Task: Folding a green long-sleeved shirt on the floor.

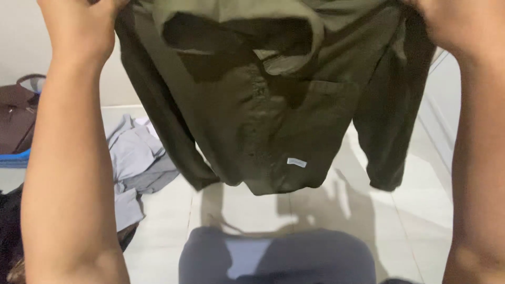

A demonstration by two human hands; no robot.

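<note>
I hold an olive-green shirt (273, 105) up in front of me by its shoulders. My left hand (79, 26) grips the shirt's left shoulder at the top left of the view. At the top right, my right hand (457, 23) grips the other shoulder. The shirt hangs open, collar folded over, both sleeves dangling, a small white tag near its hem. Its hem hangs above the white tiled floor (410, 221).
A light grey garment (137, 163) lies crumpled on the floor at the left. A brown bag (18, 118) rests on something blue at the far left. Grey cloth (273, 257) sits at the bottom centre. A white wall runs along the right.
</note>
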